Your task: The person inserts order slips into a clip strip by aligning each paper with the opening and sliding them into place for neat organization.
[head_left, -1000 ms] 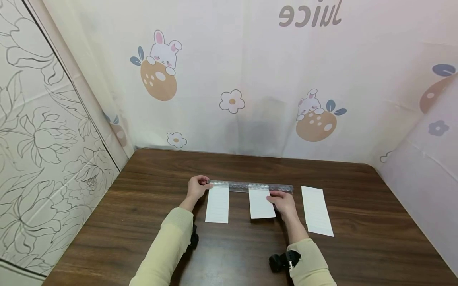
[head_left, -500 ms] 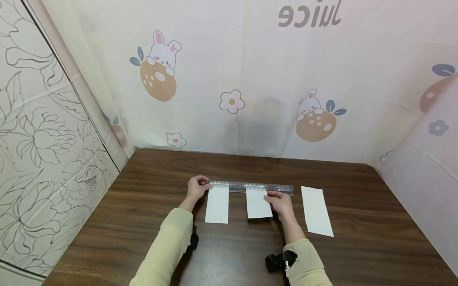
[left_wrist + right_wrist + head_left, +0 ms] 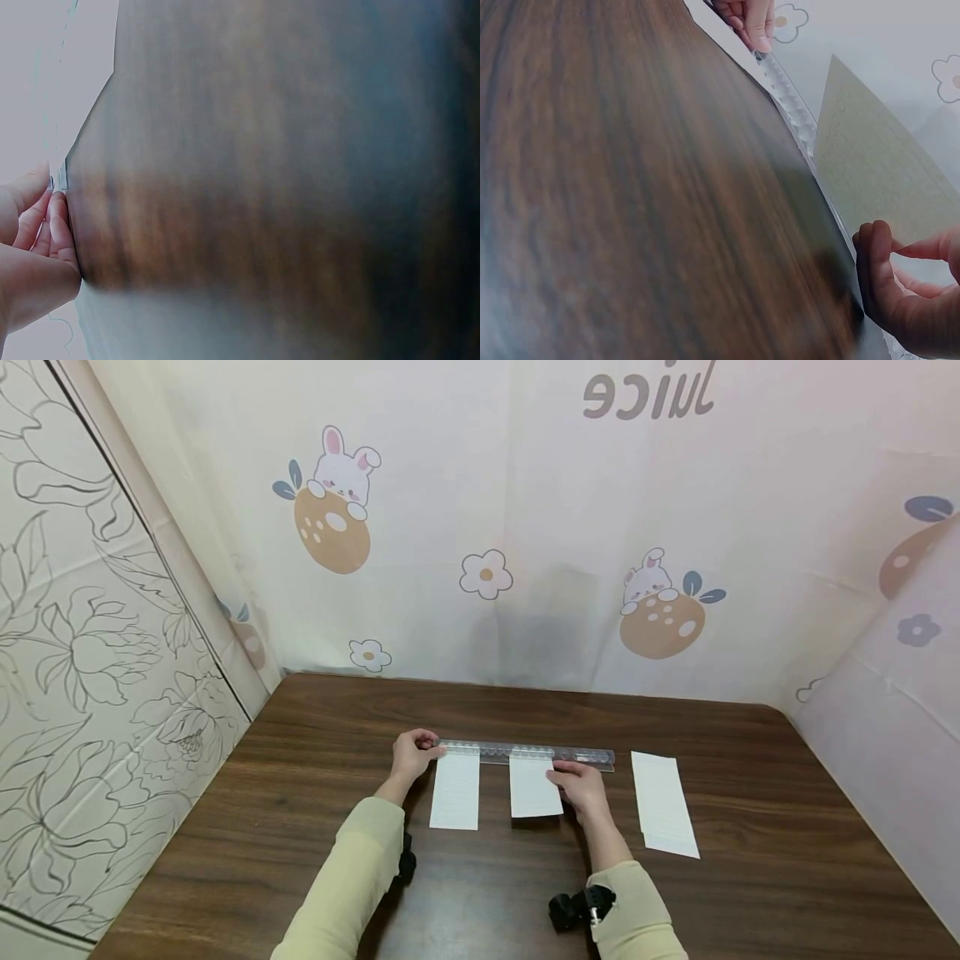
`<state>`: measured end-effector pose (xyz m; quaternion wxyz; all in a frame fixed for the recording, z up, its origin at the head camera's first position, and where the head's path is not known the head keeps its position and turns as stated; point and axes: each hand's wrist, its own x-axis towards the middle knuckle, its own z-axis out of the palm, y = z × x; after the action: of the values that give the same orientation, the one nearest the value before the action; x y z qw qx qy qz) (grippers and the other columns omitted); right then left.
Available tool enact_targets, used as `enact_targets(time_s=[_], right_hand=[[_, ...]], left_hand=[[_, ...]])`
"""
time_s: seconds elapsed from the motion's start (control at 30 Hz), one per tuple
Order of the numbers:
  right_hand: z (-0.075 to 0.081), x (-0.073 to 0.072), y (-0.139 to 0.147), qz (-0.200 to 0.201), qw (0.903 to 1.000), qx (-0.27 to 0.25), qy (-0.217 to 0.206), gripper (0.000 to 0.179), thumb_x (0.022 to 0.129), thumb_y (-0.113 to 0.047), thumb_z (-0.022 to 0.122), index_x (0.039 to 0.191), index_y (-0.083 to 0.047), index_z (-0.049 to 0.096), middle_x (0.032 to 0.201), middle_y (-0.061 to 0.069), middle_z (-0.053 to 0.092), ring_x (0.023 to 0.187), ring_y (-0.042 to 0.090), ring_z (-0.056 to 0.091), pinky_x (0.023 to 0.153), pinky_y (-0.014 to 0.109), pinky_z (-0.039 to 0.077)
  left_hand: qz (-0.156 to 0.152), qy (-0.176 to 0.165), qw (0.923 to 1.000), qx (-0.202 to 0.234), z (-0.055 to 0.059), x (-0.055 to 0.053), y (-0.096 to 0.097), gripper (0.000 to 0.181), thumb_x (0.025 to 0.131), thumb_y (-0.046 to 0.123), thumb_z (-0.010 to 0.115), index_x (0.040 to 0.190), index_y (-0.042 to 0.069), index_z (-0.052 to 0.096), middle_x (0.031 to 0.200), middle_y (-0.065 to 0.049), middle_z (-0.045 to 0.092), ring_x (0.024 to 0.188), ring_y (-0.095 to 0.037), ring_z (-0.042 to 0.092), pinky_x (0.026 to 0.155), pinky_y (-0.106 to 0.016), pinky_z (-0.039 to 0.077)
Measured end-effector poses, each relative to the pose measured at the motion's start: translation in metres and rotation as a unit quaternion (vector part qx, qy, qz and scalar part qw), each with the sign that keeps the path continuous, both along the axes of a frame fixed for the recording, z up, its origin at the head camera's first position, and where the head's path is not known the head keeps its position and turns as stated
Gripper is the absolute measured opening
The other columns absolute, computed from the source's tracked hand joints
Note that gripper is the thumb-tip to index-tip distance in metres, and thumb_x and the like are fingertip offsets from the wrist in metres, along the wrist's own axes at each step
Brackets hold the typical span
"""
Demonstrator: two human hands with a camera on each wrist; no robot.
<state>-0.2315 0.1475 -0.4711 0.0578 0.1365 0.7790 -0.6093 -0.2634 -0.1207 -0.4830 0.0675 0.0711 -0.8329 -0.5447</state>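
Note:
A long clear plastic strip with rows of rounded bumps lies across the table. My left hand pinches its left end between thumb and fingers. One white paper slip hangs from the strip beside that hand, its top edge under the clear plastic. My right hand pinches the right edge of a second white slip, whose top overlaps the strip near its middle. The lower end of this slip is lifted off the table, with a shadow beneath. In the right wrist view the raised slip stands tilted above the fingers.
More white paper lies on the table to the right of my right hand, with a stepped lower edge. The brown wooden table meets a printed curtain at its back edge. A black wrist camera is on my right sleeve.
My right hand has slid the second slip leftward along the strip, closer to the first slip. My left hand and the strip have stayed in place.

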Motion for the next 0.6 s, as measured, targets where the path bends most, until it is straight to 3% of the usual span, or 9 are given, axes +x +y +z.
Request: enact_targets(time_s=[0.2,0.6], right_hand=[[0.0005,-0.0009,-0.0039,-0.003,0.9999,-0.017,0.001,0.034,0.083,-0.005,0.060,0.113,0.008,0.054,0.112,0.024,0.050,0.074,0.013,0.055,0.064,0.024,0.047],[0.0009,-0.0014,-0.0092,-0.004,0.9996,-0.027,-0.001,0.033,0.082,-0.005,0.061,0.112,0.008,0.056,0.107,0.021,0.054,0.072,0.011,0.054,0.062,0.023,0.046]], left_hand=[[0.001,-0.002,1.0000,-0.001,-0.0008,-0.0004,-0.0003,0.015,0.075,0.006,0.070,0.086,-0.001,0.062,0.077,-0.007,0.056,0.073,-0.018,0.050,0.062,-0.028,0.042],[-0.001,0.004,1.0000,-0.001,-0.0017,-0.0008,-0.0007,0.015,0.075,0.005,0.070,0.085,-0.002,0.062,0.077,-0.007,0.056,0.073,-0.018,0.050,0.062,-0.028,0.042]])
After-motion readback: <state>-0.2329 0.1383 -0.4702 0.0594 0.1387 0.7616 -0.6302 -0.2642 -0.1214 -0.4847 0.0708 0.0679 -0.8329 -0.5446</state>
